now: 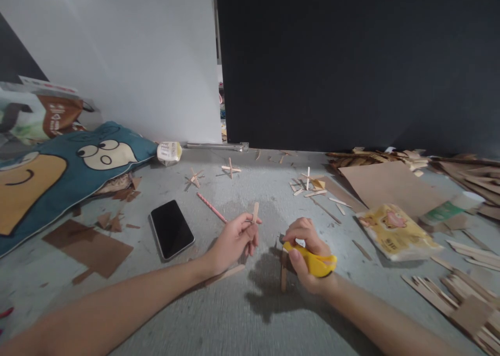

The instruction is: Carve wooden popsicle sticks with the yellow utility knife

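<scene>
- Desk [187, 314]: grey work surface. Panels stand along its far edge, a black panel [359, 64] toward the far right corner.
- Cushion [113, 163]: blue, at the far left corner, clear of both hands.
- Cardboard sheet [385, 181]: lies flat near the far right corner, with a yellow packet [394, 231] just on its near side.
- Phone [172, 229]: dark screen up, left of the left hand (best kept outside the working area).
- Right hand [314, 238]: fingers closed around a yellow tool [322, 266], near the middle of the desk. The dark tip faces toward the left hand; the tool's type is unclear. Good practice: grip firmly and direct the tip away from the opposite fingers.
- Left hand [239, 237]: thumb and fingers pinch a stick piece [255, 212], raised at mid-desk. Recommended: pinch low and firmly, leaving the upper end exposed.
- Wooden stick [283, 280]: below the tool, pointing toward the near edge. Its far end is hidden, so contact cannot be told. It would probably be steadier pressed flat.
- Stick crosses [230, 169]: small, toward the far edge; avoid knocking them.
</scene>
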### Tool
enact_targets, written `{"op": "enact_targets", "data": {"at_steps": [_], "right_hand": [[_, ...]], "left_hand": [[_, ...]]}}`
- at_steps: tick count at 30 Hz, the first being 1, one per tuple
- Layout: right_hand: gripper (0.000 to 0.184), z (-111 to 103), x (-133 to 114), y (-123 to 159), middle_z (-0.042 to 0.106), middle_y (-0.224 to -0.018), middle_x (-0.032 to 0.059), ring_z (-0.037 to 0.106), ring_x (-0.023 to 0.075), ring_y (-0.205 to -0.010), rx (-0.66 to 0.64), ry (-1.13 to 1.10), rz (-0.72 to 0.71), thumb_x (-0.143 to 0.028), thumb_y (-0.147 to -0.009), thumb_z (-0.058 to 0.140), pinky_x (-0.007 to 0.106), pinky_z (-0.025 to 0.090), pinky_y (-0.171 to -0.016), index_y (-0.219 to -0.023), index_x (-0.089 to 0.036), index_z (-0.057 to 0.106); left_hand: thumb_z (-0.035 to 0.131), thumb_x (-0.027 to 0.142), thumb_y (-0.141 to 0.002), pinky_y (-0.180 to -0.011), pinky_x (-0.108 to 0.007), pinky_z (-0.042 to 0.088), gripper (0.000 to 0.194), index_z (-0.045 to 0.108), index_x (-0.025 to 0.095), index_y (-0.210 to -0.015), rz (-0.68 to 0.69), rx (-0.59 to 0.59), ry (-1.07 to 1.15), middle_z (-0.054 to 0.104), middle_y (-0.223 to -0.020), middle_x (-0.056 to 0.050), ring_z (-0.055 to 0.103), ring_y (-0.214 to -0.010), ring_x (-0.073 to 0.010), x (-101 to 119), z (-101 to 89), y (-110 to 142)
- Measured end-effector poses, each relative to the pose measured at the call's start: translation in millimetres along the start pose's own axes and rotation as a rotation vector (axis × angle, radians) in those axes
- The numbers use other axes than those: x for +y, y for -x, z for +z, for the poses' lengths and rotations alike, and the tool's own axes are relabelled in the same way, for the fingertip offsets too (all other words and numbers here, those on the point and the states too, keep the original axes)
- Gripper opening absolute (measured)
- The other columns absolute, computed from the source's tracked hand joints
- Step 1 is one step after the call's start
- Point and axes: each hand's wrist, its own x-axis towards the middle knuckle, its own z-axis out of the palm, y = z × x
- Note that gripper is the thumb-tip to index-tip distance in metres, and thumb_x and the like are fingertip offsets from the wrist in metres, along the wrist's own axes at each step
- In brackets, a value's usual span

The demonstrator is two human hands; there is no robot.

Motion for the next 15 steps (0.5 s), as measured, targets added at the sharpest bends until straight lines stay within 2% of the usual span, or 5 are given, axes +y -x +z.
{"op": "enact_targets", "data": {"at_steps": [2, 4, 6, 9, 15], "right_hand": [[0.011, -3, 3, -1, 0.060, -0.082, 0.0042, 0.059, 0.0235, -0.075, 0.008, -0.031, -0.053, -0.028, -0.097, 0.050, 0.040, 0.046, -0.070, -0.104, -0.025, 0.057], [0.020, -7, 4, -1, 0.064, -0.082, 0.0064, 0.062, 0.0240, -0.072, -0.014, -0.059, -0.084, -0.039, -0.100, 0.045, 0.038, 0.048, -0.065, -0.107, -0.026, 0.059], [0.030, -10, 5, 2, 0.068, -0.076, 0.0053, 0.063, 0.0220, -0.063, -0.076, -0.053, -0.040, -0.046, -0.102, 0.040, 0.035, 0.048, -0.058, -0.109, -0.027, 0.061], [0.026, -10, 3, 7, 0.072, -0.073, 0.0018, 0.066, 0.0182, -0.054, -0.163, 0.017, 0.099, -0.045, -0.104, 0.045, 0.031, 0.050, -0.053, -0.113, -0.029, 0.063], [0.022, 0, 1, 6, 0.076, -0.082, 0.0013, 0.072, 0.0151, -0.060, -0.064, -0.049, 0.269, -0.034, -0.105, 0.054, 0.025, 0.057, -0.056, -0.125, -0.027, 0.059]], "left_hand": [[0.060, 0.067, -0.094, -0.049, -0.023, 0.036, 0.049, 0.058, 0.019, -0.106, 0.021, 0.011, 0.017, 0.047, -0.066, 0.008, 0.046, -0.048, -0.0082, -1, -1.1, -1], [0.056, 0.064, -0.097, -0.049, -0.023, 0.031, 0.046, 0.058, 0.019, -0.107, 0.019, 0.027, 0.046, 0.039, -0.068, 0.009, 0.040, -0.047, -0.0073, -1, -2.3, -1], [0.054, 0.060, -0.100, -0.050, -0.023, 0.028, 0.041, 0.057, 0.020, -0.108, -0.012, 0.036, 0.052, 0.038, -0.068, 0.009, 0.036, -0.048, -0.0073, -1, -3.4, -1], [0.055, 0.053, -0.100, -0.051, -0.023, 0.026, 0.035, 0.053, 0.021, -0.112, -0.038, 0.035, 0.019, 0.039, -0.064, 0.010, 0.033, -0.050, -0.0083, 0, -4.0, -1], [0.069, 0.052, -0.093, -0.047, -0.021, 0.019, 0.043, 0.041, 0.025, -0.111, -0.031, 0.086, 0.100, 0.037, -0.062, 0.014, 0.024, -0.043, -0.0048, 2, -1.5, -1]]}}
